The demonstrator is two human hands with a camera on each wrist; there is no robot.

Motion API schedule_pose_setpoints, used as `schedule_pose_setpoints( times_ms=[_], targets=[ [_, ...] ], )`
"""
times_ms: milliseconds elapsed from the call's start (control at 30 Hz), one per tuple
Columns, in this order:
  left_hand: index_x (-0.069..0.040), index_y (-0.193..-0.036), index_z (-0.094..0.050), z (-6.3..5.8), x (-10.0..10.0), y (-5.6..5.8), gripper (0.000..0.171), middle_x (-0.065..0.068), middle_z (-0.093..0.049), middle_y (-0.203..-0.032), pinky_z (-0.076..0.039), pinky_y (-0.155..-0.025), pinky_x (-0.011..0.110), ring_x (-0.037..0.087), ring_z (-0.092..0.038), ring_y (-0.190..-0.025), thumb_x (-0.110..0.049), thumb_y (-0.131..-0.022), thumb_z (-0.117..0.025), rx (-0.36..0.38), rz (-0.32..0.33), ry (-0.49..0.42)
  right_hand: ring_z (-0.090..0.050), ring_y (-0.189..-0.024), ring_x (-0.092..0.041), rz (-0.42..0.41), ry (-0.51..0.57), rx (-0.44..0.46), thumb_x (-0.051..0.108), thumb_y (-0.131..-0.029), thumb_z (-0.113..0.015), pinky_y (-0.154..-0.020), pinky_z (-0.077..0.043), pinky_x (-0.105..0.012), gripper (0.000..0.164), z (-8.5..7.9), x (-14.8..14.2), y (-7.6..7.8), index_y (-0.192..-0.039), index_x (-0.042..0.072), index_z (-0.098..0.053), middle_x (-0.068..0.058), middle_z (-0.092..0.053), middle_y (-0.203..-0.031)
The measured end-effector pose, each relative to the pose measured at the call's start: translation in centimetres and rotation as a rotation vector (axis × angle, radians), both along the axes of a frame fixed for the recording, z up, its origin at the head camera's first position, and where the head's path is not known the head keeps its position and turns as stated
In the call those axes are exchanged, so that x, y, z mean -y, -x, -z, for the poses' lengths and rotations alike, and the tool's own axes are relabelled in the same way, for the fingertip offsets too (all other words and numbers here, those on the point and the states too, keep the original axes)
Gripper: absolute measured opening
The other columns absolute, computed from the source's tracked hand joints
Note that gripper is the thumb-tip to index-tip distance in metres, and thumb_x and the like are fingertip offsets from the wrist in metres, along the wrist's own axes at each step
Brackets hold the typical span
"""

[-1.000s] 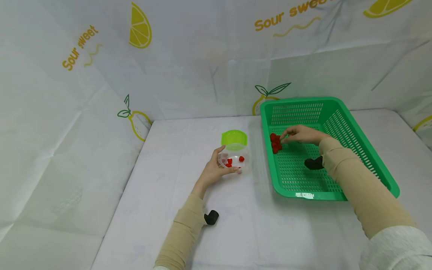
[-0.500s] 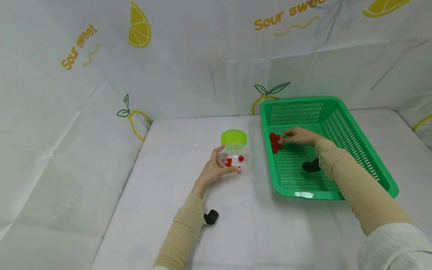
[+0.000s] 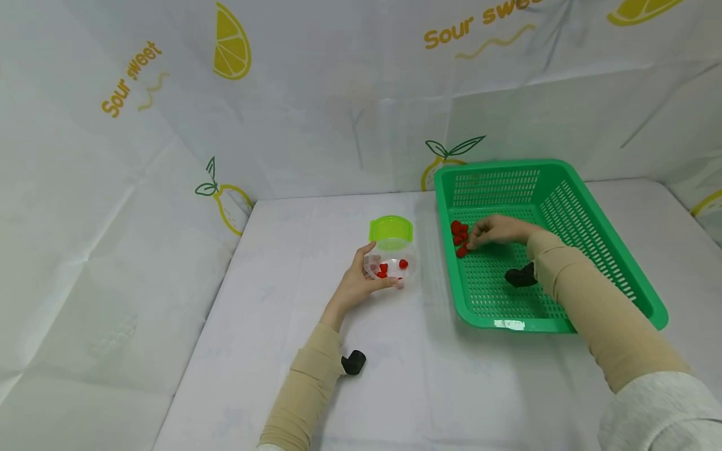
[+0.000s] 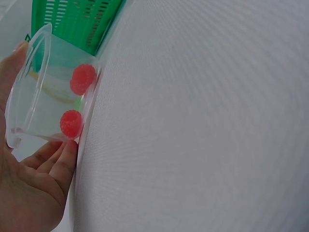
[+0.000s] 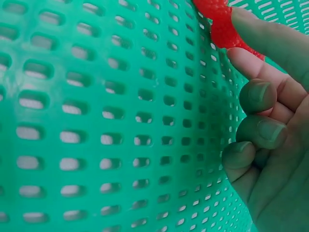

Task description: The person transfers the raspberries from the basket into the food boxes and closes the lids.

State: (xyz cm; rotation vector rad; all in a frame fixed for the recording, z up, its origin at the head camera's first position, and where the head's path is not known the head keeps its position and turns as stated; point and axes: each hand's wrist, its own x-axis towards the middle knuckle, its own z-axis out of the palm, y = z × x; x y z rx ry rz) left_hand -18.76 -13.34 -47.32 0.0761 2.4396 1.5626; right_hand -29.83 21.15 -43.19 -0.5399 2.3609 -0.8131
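My left hand (image 3: 358,288) grips a clear plastic cup (image 4: 48,92) standing on the table, its thumb and fingers around the side. Several red raspberries (image 4: 71,123) lie at the bottom of the cup. My right hand (image 3: 499,230) reaches down into a green basket (image 3: 510,327). Its thumb and index finger pinch a raspberry (image 5: 226,34) in the right wrist view, with the other fingers curled. More raspberries (image 3: 457,228) are clustered against the basket's left wall, right beside the fingertips.
A lime-green lid (image 3: 391,227) lies just behind the cup. White cloth covers the table (image 3: 389,388), and a lemon-printed sheet (image 3: 316,113) hangs behind it. The basket's raised, slotted walls surround the right hand.
My right hand has shifted slightly down toward the near end of the raspberry cluster, and its fingers have closed on a raspberry. My left hand and the cup have stayed put.
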Motion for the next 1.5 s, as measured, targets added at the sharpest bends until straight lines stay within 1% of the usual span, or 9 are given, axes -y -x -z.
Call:
schedule_pose_setpoints(
  times_ms=[133, 300, 600, 800, 1000, 1100, 1300, 1400, 1500],
  targets=[
    [-0.052, -0.137, -0.022, 0.0, 0.0, 0.0, 0.092, 0.001, -0.041, -0.136, -0.042, -0.085, 0.033, 0.018, -0.053, -0.087, -0.049, -0.066, -0.080, -0.003, -0.001, -0.001, -0.054, -0.096, -0.017, -0.022, -0.014, 0.010, 0.033, -0.091, -0.058, -0.080, -0.041, -0.031, 0.029, 0.1, -0.2, 0.1, -0.104, 0.008, -0.063, -0.006, -0.064, -0.108],
    [-0.052, -0.137, -0.022, 0.0, -0.1, 0.0, 0.092, 0.001, -0.039, -0.141, -0.041, -0.089, 0.035, 0.018, -0.051, -0.097, -0.050, -0.065, -0.080, 0.004, -0.005, -0.011, -0.052, -0.090, -0.017, -0.026, -0.016, 0.009, 0.032, -0.090, -0.059, -0.078, -0.040, -0.030, 0.028, 0.1, -0.2, 0.0, -0.103, 0.007, -0.062, -0.005, -0.064, -0.102],
    [-0.053, -0.137, -0.021, 0.0, -0.1, 0.1, 0.094, 0.001, -0.043, -0.133, -0.041, -0.082, 0.030, 0.016, -0.052, -0.084, -0.050, -0.065, -0.081, -0.001, 0.003, -0.017, -0.048, -0.085, -0.017, -0.020, -0.021, -0.002, 0.032, -0.089, -0.060, -0.074, -0.039, -0.030, 0.028, -0.2, -0.3, -0.2, -0.101, 0.007, -0.062, -0.006, -0.062, -0.099],
    [-0.053, -0.137, -0.021, 0.1, -0.1, 0.1, 0.094, 0.001, -0.043, -0.132, -0.042, -0.080, 0.030, 0.016, -0.050, -0.080, -0.050, -0.065, -0.080, 0.002, 0.005, -0.016, -0.053, -0.093, -0.017, -0.010, -0.009, 0.005, 0.031, -0.091, -0.057, -0.082, -0.043, -0.034, 0.028, -0.7, -0.5, -0.4, -0.105, 0.007, -0.062, -0.006, -0.063, -0.101],
    [-0.053, -0.137, -0.022, 0.3, -0.2, 0.0, 0.093, 0.000, -0.043, -0.132, -0.042, -0.078, 0.030, 0.015, -0.049, -0.077, -0.051, -0.064, -0.081, 0.000, 0.001, -0.024, -0.050, -0.094, -0.021, 0.013, -0.014, 0.008, 0.036, -0.089, -0.059, -0.083, -0.042, -0.036, 0.034, -1.4, -0.6, -0.8, -0.109, 0.008, -0.060, -0.008, -0.059, -0.103],
    [-0.053, -0.137, -0.022, 0.3, -0.1, 0.0, 0.093, 0.001, -0.046, -0.126, -0.042, -0.077, 0.029, 0.014, -0.049, -0.075, -0.050, -0.064, -0.081, -0.004, -0.003, -0.024, -0.047, -0.089, -0.020, 0.028, -0.010, 0.004, 0.037, -0.089, -0.059, -0.078, -0.040, -0.035, 0.035, -1.6, -0.8, -0.9, -0.109, 0.008, -0.059, -0.009, -0.058, -0.098],
    [-0.053, -0.137, -0.023, 0.1, -0.1, -0.1, 0.094, 0.002, -0.050, -0.116, -0.043, -0.076, 0.029, 0.014, -0.051, -0.075, -0.049, -0.064, -0.081, -0.010, -0.016, -0.019, -0.041, -0.072, -0.020, 0.082, 0.041, 0.004, 0.039, -0.088, -0.061, -0.067, -0.037, -0.035, 0.036, -2.2, -1.1, -1.0, -0.107, 0.009, -0.059, -0.007, -0.050, -0.079],
    [-0.051, -0.138, -0.023, 0.1, -0.2, -0.1, 0.094, 0.002, -0.053, -0.108, -0.043, -0.075, 0.028, 0.014, -0.051, -0.074, -0.048, -0.065, -0.082, -0.014, -0.022, -0.024, -0.040, -0.068, -0.022, 0.100, 0.077, -0.005, 0.040, -0.089, -0.060, -0.065, -0.037, -0.036, 0.037, -2.5, -1.0, -1.2, -0.109, 0.008, -0.058, -0.007, -0.048, -0.073],
    [-0.050, -0.138, -0.024, 0.2, -0.2, -0.2, 0.093, 0.003, -0.053, -0.096, -0.043, -0.075, 0.028, 0.014, -0.051, -0.072, -0.047, -0.065, -0.081, -0.021, -0.031, -0.030, -0.041, -0.071, -0.028, 0.119, 0.113, -0.009, 0.039, -0.089, -0.060, -0.067, -0.038, -0.038, 0.039, -3.0, -0.8, -1.4, -0.112, 0.008, -0.057, -0.007, -0.048, -0.071]
  ],
)
